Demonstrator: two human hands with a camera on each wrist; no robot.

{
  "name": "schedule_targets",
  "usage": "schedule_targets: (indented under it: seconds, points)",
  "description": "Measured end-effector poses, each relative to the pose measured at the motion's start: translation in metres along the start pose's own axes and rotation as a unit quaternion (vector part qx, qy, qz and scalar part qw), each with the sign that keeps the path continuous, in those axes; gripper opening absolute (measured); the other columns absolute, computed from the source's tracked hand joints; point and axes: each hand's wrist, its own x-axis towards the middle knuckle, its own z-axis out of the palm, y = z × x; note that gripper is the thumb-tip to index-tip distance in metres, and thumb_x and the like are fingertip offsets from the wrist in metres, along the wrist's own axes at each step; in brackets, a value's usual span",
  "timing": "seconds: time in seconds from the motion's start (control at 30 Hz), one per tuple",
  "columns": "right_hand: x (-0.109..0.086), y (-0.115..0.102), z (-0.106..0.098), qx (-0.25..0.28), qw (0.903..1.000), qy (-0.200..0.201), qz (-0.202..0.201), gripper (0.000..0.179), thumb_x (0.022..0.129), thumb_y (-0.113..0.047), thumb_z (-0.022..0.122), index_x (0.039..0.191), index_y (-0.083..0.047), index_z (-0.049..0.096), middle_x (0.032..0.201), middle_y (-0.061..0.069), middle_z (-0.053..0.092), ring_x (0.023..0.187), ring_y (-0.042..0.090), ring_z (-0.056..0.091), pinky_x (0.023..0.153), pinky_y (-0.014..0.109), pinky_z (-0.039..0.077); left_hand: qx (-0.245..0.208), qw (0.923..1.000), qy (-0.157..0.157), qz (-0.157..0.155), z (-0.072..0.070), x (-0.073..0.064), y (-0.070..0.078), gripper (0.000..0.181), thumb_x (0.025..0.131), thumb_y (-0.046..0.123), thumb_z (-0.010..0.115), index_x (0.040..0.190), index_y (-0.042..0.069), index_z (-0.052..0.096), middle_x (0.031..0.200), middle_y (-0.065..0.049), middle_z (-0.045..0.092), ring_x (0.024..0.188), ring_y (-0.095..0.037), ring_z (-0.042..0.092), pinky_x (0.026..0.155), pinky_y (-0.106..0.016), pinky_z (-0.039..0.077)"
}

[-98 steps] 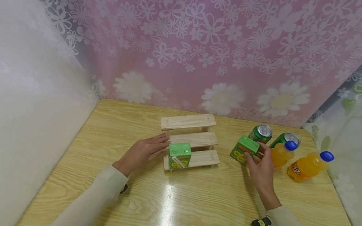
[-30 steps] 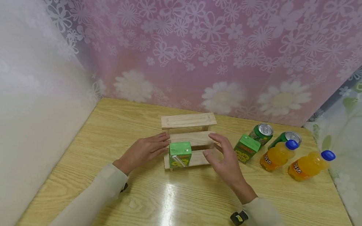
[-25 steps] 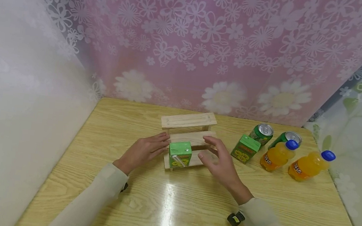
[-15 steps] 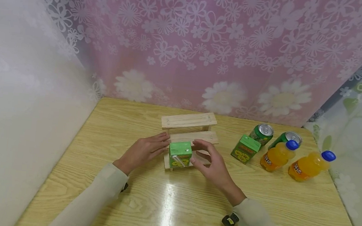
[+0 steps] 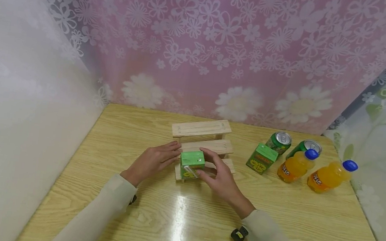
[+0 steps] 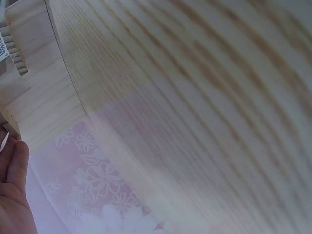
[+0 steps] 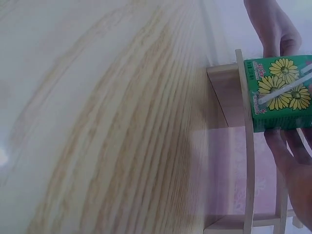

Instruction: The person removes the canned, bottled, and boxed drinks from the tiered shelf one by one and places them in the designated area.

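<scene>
A green drink carton (image 5: 192, 164) with yellow flowers and a white straw stands upright on the lowest step of a three-step wooden rack (image 5: 207, 147). My right hand (image 5: 220, 178) holds this carton at its right side, thumb in front and fingers behind. In the right wrist view the carton's flowered front (image 7: 280, 92) faces the camera, the hand beside it. My left hand (image 5: 153, 161) lies at the rack's left side, fingers extended and fingertips touching the wood. Only part of the left hand (image 6: 14, 190) shows in the left wrist view, against the rack's edge.
On the table's right stand a second green drink carton (image 5: 262, 159), two green cans (image 5: 279, 142), and two orange soda bottles (image 5: 295, 166) with blue caps. A pink floral curtain (image 5: 199, 58) hangs behind the table (image 5: 115, 222). A white wall (image 5: 32, 99) borders the left.
My right hand has left the second carton at the right, moved left over the rack, and closed on the carton on the lowest step. The left hand has kept its place.
</scene>
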Motion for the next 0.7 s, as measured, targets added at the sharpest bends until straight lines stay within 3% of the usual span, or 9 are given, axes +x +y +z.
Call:
schedule_targets:
  seconds: [0.43,0.7]
  points:
    - [0.0018,-0.0011,0.0004,-0.001,0.9999,0.009,-0.007,0.064,0.103,-0.001,0.074,0.161,-0.006,0.047,0.148,0.018,0.060,0.138,0.038,0.060,0.105,0.041,0.064,0.005,1.0000,-0.001,0.003,-0.0004,0.0004,0.0007,0.040,0.104,0.016,0.075,0.144,0.010,0.073,0.156,-0.009,0.064,0.147,-0.026,0.060,0.114,-0.042,0.058]
    - [-0.0015,-0.0079,-0.0088,-0.012,0.9997,0.021,0.001,0.065,0.103,-0.003,0.074,0.161,-0.011,0.046,0.146,0.017,0.060,0.138,0.037,0.061,0.104,0.037,0.064,0.010,0.9998,0.008,0.014,0.0011,-0.0010,0.0004,0.041,0.104,0.015,0.075,0.144,0.008,0.072,0.155,-0.011,0.065,0.146,-0.027,0.061,0.112,-0.042,0.059]
